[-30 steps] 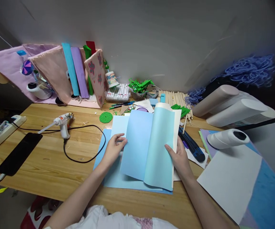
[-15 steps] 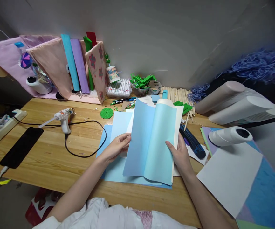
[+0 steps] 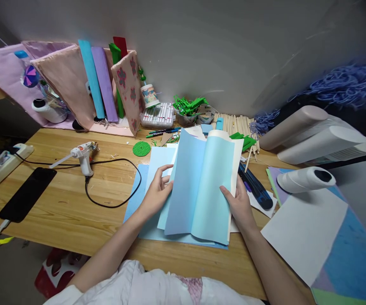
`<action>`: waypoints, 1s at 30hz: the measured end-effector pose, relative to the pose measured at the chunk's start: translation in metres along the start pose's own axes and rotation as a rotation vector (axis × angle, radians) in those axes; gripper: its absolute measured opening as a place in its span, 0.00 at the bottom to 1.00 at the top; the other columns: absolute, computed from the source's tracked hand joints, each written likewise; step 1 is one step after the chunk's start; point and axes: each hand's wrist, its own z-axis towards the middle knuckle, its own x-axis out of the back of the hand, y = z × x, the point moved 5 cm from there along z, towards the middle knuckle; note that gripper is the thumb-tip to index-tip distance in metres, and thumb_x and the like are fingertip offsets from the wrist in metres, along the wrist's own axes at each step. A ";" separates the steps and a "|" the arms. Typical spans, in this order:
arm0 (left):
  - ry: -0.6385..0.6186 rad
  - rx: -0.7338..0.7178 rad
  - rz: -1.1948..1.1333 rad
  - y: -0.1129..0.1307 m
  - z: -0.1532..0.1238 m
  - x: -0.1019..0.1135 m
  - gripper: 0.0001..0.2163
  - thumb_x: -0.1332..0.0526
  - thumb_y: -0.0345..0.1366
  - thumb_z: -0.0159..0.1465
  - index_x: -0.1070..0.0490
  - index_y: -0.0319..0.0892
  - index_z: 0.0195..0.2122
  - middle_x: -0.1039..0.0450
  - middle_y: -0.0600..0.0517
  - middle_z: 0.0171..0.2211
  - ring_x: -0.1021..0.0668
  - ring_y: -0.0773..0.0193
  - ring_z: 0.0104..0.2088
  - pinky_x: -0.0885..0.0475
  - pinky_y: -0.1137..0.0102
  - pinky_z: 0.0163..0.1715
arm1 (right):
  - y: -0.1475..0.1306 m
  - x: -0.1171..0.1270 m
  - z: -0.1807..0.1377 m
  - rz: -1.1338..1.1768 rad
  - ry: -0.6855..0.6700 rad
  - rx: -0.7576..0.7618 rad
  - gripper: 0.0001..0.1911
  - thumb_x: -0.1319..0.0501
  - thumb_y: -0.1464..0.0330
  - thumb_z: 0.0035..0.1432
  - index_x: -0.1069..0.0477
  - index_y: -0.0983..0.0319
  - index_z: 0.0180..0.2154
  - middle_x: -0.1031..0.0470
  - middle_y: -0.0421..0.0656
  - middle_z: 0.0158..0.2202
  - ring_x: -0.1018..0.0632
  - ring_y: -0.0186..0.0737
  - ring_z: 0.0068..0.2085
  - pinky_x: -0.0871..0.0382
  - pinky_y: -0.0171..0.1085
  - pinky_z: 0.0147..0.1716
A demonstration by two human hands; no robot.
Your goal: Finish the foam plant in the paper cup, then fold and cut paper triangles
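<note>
A bundle of light blue paper sheets [image 3: 216, 186], with cream sheets along its right edge, is held up and bowed over the table. My right hand [image 3: 239, 203] is closed on its right side, thumb in front and fingers behind. At the left edge, my left hand [image 3: 158, 192] pinches blue sheets between thumb and fingers; some fingertips are hidden behind the paper. A bluer sheet [image 3: 184, 186] stands partly turned away from the rest. More blue paper [image 3: 151, 232] lies flat on the table beneath.
A glue gun [image 3: 84, 156] with a looping black cord and a phone [image 3: 27, 195] lie left. A dark blue utility knife [image 3: 257, 188] is right of the papers, near a white roll [image 3: 306, 180] on coloured sheets. Markers [image 3: 159, 115] and wooden sticks [image 3: 232, 123] line the back.
My left hand has shifted slightly, its fingers lifting higher round the left edge. Another light blue sheet now shows fanned out at the lower left of the bundle. My right hand stays in place.
</note>
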 end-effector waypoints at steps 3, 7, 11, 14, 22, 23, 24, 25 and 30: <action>0.034 -0.087 0.085 0.004 -0.003 -0.004 0.19 0.43 0.42 0.59 0.46 0.48 0.50 0.30 0.54 0.34 0.31 0.73 0.22 0.36 0.77 0.24 | -0.001 0.000 0.000 -0.010 0.002 0.002 0.31 0.41 0.63 0.54 0.47 0.55 0.58 0.40 0.43 0.59 0.37 0.45 0.57 0.44 0.45 0.57; 0.149 -0.172 0.257 0.006 -0.007 -0.002 0.16 0.44 0.40 0.60 0.45 0.49 0.48 0.32 0.56 0.35 0.38 0.76 0.18 0.42 0.79 0.20 | -0.001 0.000 -0.001 -0.003 0.001 -0.019 0.32 0.41 0.63 0.54 0.48 0.55 0.59 0.40 0.42 0.58 0.36 0.45 0.57 0.43 0.45 0.57; 0.118 -0.182 0.404 0.006 -0.005 -0.004 0.11 0.48 0.43 0.62 0.34 0.43 0.38 0.32 0.55 0.31 0.32 0.70 0.26 0.39 0.77 0.27 | 0.000 0.001 -0.001 0.018 0.012 -0.022 0.31 0.40 0.63 0.54 0.46 0.54 0.58 0.40 0.42 0.58 0.36 0.45 0.57 0.42 0.44 0.56; 0.103 -0.163 0.402 0.006 -0.003 -0.003 0.14 0.47 0.46 0.61 0.31 0.41 0.38 0.31 0.53 0.31 0.30 0.65 0.32 0.37 0.75 0.32 | 0.002 0.001 -0.001 0.021 0.017 -0.022 0.32 0.40 0.63 0.53 0.47 0.54 0.58 0.40 0.42 0.58 0.37 0.45 0.57 0.42 0.44 0.56; 0.064 -0.131 0.273 -0.001 0.002 -0.001 0.17 0.44 0.49 0.58 0.29 0.41 0.39 0.29 0.51 0.34 0.30 0.63 0.35 0.36 0.73 0.36 | 0.000 0.001 -0.001 -0.004 0.007 0.000 0.31 0.40 0.63 0.54 0.47 0.55 0.58 0.40 0.42 0.58 0.37 0.45 0.58 0.43 0.45 0.57; 0.060 -0.135 0.266 -0.001 0.002 -0.001 0.17 0.43 0.49 0.58 0.29 0.41 0.38 0.29 0.51 0.34 0.30 0.63 0.34 0.36 0.73 0.37 | 0.000 0.001 -0.001 -0.002 0.006 0.000 0.31 0.40 0.63 0.54 0.47 0.55 0.58 0.40 0.42 0.58 0.37 0.45 0.58 0.43 0.45 0.57; 0.057 -0.136 0.262 -0.001 0.002 -0.002 0.17 0.44 0.49 0.58 0.28 0.41 0.38 0.29 0.51 0.34 0.30 0.63 0.34 0.36 0.73 0.37 | 0.001 0.001 -0.001 0.000 0.005 0.001 0.31 0.41 0.63 0.54 0.47 0.55 0.58 0.40 0.42 0.58 0.37 0.45 0.58 0.43 0.45 0.57; 0.056 -0.135 0.258 -0.001 0.002 -0.002 0.17 0.44 0.49 0.58 0.28 0.41 0.37 0.29 0.52 0.33 0.30 0.64 0.34 0.36 0.73 0.36 | 0.001 0.001 -0.001 0.002 0.004 0.000 0.31 0.41 0.63 0.54 0.47 0.55 0.58 0.40 0.42 0.58 0.37 0.46 0.57 0.43 0.45 0.57; 0.100 -0.048 0.252 0.003 0.002 0.004 0.15 0.42 0.47 0.57 0.28 0.40 0.30 0.31 0.53 0.27 0.31 0.65 0.30 0.36 0.74 0.31 | 0.002 0.002 -0.001 0.003 0.010 0.000 0.32 0.41 0.62 0.54 0.48 0.55 0.59 0.41 0.43 0.59 0.37 0.46 0.58 0.44 0.46 0.57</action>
